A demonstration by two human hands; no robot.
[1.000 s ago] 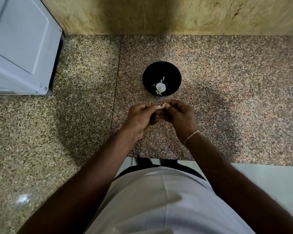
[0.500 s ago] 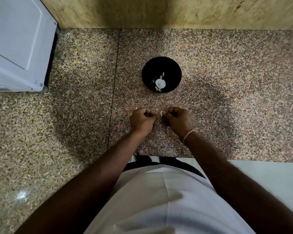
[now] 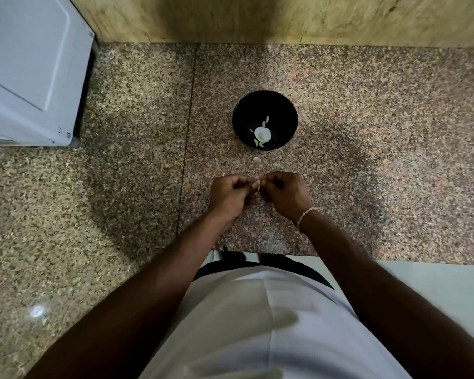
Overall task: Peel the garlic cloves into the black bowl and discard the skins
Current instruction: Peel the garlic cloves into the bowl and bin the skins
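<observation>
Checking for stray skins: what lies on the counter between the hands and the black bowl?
In the head view, one small pale garlic scrap lies on the granite counter, just before the black bowl; otherwise bare.

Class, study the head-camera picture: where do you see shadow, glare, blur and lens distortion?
Head view: a broad shadow darkens the granite counter around the black bowl and both hands; a small glare spot shines lower left; the wall looks smeared; the white appliance has edges that lean from wide-angle distortion.
</observation>
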